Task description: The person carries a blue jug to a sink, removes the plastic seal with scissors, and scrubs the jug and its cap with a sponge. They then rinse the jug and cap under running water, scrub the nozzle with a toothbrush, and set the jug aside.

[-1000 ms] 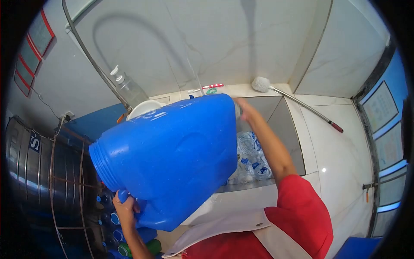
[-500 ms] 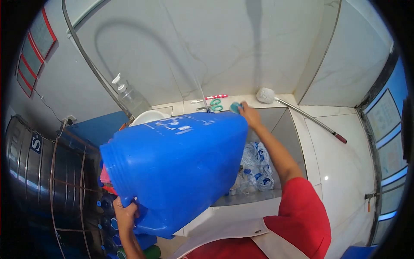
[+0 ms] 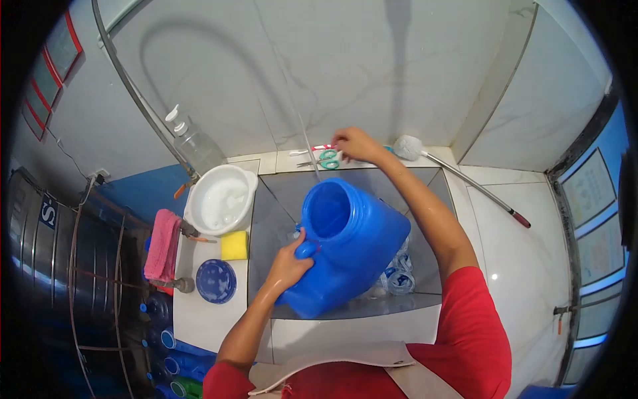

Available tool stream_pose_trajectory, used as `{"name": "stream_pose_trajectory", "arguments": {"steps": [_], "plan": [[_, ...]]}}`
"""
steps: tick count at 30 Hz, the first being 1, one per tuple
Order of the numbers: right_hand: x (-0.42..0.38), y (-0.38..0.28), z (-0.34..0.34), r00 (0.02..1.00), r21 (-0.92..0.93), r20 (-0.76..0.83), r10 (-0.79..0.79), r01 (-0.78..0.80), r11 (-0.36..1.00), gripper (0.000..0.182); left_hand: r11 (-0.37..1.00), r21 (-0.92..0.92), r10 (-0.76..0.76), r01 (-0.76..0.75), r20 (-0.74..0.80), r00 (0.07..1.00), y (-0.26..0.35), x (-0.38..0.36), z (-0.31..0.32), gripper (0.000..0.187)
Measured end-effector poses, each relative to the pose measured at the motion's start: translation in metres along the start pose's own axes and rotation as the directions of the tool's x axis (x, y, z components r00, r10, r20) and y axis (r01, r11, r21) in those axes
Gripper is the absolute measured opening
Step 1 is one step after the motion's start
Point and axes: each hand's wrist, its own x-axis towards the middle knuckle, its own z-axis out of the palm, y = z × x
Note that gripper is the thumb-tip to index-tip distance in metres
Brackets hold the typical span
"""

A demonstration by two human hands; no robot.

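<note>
A large blue jug (image 3: 362, 249) is tilted over the grey sink, its wide open mouth facing up toward the camera. My left hand (image 3: 289, 266) is wrapped round the handle beside the mouth. Above the sink's back edge, my right hand (image 3: 355, 145) has bent fingers near a red-and-white toothbrush (image 3: 323, 147) and green-handled scissors (image 3: 328, 158); whether it holds anything is hidden. Clear plastic items with blue parts (image 3: 400, 280) lie in the sink, partly behind the jug.
On the left ledge are a white basin (image 3: 220, 199) with suds, a yellow sponge (image 3: 234, 246), a round blue lid (image 3: 216, 281) and a pink cloth (image 3: 163, 245). A pump bottle (image 3: 198, 147) stands behind; a long-handled brush (image 3: 478, 183) lies on the right ledge.
The jug has swung from lying across the sink and left ledge to mouth-up over the sink. My right hand has moved up and left, off the jug's base and the teal object beside it.
</note>
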Motion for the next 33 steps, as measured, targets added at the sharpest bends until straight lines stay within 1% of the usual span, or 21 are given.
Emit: {"name": "stream_pose_trajectory", "arguments": {"steps": [2,3,5,7,9,11,12,14,15,17,18,19,20,21,23,25,26,27,29,31,33], "plan": [[0.000,-0.039,0.024,0.976,0.134,0.206,0.066,-0.094,0.987,0.017,0.946,-0.109,-0.286,0.304,0.154,0.946,-0.006,0.019,0.015,0.063],[0.001,-0.046,0.032,0.975,0.125,0.212,0.068,-0.095,0.988,0.017,0.945,-0.120,-0.285,0.304,0.152,0.946,-0.004,0.028,0.016,0.063],[0.004,-0.058,0.047,0.937,0.189,0.277,0.214,-0.272,0.944,0.016,0.943,-0.069,-0.296,0.326,0.279,0.914,-0.003,0.045,0.012,0.064],[0.000,-0.059,0.052,0.916,0.205,0.329,0.229,-0.306,0.930,0.014,0.986,0.085,-0.161,0.145,0.226,0.961,-0.016,0.067,0.011,0.062],[-0.006,-0.070,0.053,0.912,0.328,0.263,0.316,-0.392,0.860,0.013,0.942,0.187,0.268,-0.279,0.081,0.960,-0.065,0.104,0.025,0.059],[-0.010,-0.073,0.055,0.902,0.302,0.262,0.343,-0.415,0.858,0.012,0.910,0.006,0.413,-0.414,0.045,0.910,-0.050,0.129,0.017,0.062],[-0.011,-0.073,0.056,0.918,0.314,0.233,0.321,-0.383,0.868,0.013,0.913,0.002,0.407,-0.407,0.033,0.913,-0.044,0.135,0.017,0.062],[-0.012,-0.072,0.056,0.931,0.316,0.215,0.294,-0.351,0.882,0.013,0.936,-0.345,0.133,-0.070,0.162,0.978,-0.034,0.141,0.018,0.049],[-0.013,-0.069,0.057,0.940,0.296,0.200,0.275,-0.325,0.898,0.013,0.935,-0.348,0.127,-0.068,0.149,0.981,-0.026,0.138,0.016,0.049],[-0.017,-0.060,0.060,0.947,0.273,0.203,0.249,-0.300,0.914,0.014,0.993,-0.048,-0.090,0.105,0.241,0.966,-0.017,0.128,0.012,0.037],[-0.023,-0.054,0.062,0.956,0.050,0.218,0.198,-0.214,0.976,0.018,0.992,-0.051,-0.098,0.113,0.229,0.968,-0.034,0.128,0.017,0.037],[-0.030,-0.045,0.066,0.959,-0.171,0.242,0.148,-0.108,0.979,0.024,0.992,0.121,-0.033,0.024,0.073,0.997,-0.065,0.128,0.030,0.035],[-0.043,-0.023,0.077,0.977,-0.334,0.199,-0.078,0.143,0.932,0.032,0.952,0.303,0.061,-0.038,-0.069,0.996,-0.084,0.123,0.038,0.035],[-0.057,-0.004,0.091,0.932,-0.491,0.190,-0.307,0.361,0.793,0.041,0.952,0.305,0.058,-0.032,-0.076,0.995,-0.073,0.109,0.036,0.035],[-0.081,-0.017,0.110,0.837,-0.598,0.288,-0.466,0.537,0.595,0.051,0.953,-0.155,-0.277,0.262,-0.087,0.957,-0.030,0.074,0.029,0.045],[-0.098,-0.022,0.122,0.809,-0.667,0.267,-0.524,0.548,0.505,0.053,0.943,-0.213,-0.267,0.257,-0.021,0.963,-0.032,0.060,0.031,0.045],[-0.103,-0.026,0.127,0.779,-0.734,0.240,-0.579,0.536,0.417,0.055,0.974,-0.189,-0.132,0.127,-0.016,0.991,-0.046,0.057,0.034,0.042],[-0.106,-0.023,0.127,0.768,-0.737,0.251,-0.589,0.546,0.399,0.055,0.986,-0.166,0.008,-0.010,-0.009,1.000,-0.050,0.050,0.034,0.040],[-0.110,-0.013,0.116,0.745,-0.715,0.176,-0.644,0.546,0.436,0.053,0.932,-0.354,0.054,-0.080,-0.085,0.995,-0.059,0.025,0.025,0.039],[-0.117,-0.012,0.103,0.723,-0.727,0.185,-0.666,0.557,0.402,0.053,0.787,-0.599,-0.222,0.148,-0.050,0.974,-0.055,-0.011,0.003,0.039],[-0.119,-0.013,0.091,0.731,-0.736,0.215,-0.647,0.557,0.385,0.051,0.743,-0.573,-0.390,0.347,0.052,0.920,-0.092,-0.035,0.000,0.037]]}}
